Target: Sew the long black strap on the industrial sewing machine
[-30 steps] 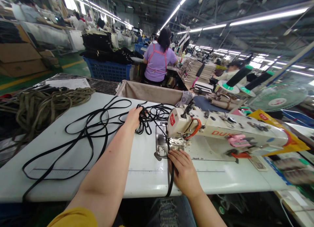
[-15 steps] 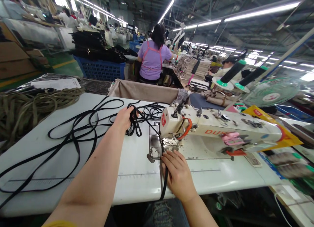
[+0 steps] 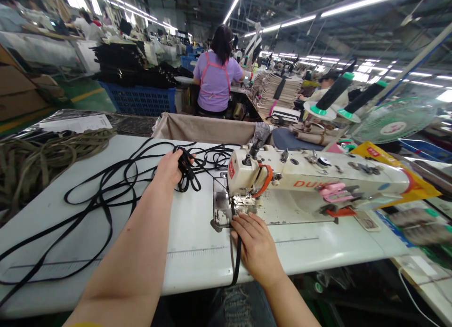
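Note:
A bunch of looped black strap is gripped in my left hand, at the far side of the white table, left of the sewing machine. One length runs from the bunch to the machine's presser foot. On the near side, the strap's flat tail passes beside my right hand and over the table's front edge. My right fingertips press on this strap just in front of the foot; the thumb is mostly hidden. More loose strap lies in loops on the left of the table.
Olive strapping is heaped at the left. A beige fabric-lined bin stands behind the table. Thread cones and a fan are at the right. A person in a purple shirt sits ahead, facing away.
The view has shifted slightly. My left hand, with the bunched strap, has moved a little left relative to the machine. My right hand stays by the presser foot.

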### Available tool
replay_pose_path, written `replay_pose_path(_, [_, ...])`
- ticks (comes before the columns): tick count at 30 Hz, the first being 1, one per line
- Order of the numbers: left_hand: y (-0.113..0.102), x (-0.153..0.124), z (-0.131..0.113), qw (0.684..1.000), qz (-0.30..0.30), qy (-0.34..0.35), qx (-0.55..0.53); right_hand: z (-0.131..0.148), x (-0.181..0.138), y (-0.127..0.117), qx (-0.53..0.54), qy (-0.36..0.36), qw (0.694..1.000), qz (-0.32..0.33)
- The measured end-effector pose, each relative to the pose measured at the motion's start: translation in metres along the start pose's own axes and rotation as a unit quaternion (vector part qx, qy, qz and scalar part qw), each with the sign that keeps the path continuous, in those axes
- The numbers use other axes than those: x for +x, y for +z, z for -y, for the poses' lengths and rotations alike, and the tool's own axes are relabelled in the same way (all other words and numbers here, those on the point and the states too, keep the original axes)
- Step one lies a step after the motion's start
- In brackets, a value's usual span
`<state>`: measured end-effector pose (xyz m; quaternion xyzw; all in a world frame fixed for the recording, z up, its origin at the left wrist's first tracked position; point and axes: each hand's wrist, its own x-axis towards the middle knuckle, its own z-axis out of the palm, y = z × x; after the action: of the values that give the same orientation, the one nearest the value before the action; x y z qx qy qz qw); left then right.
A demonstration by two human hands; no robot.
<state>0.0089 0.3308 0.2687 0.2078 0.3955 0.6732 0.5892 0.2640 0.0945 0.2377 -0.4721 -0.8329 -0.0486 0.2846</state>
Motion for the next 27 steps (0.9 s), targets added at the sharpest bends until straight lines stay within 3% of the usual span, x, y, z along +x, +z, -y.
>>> replay_pose_path(16, [-0.006, 0.006, -0.015, 0.996, -0.038, 0.024, -0.076, 0.000, 0.002, -0.001, 0.003, 0.002, 1.000, 0.002])
replay_pose_path(27, [-0.016, 0.012, -0.027, 0.989, -0.053, 0.106, -0.086, 0.001, 0.003, -0.001, -0.007, 0.002, 1.000, 0.003])
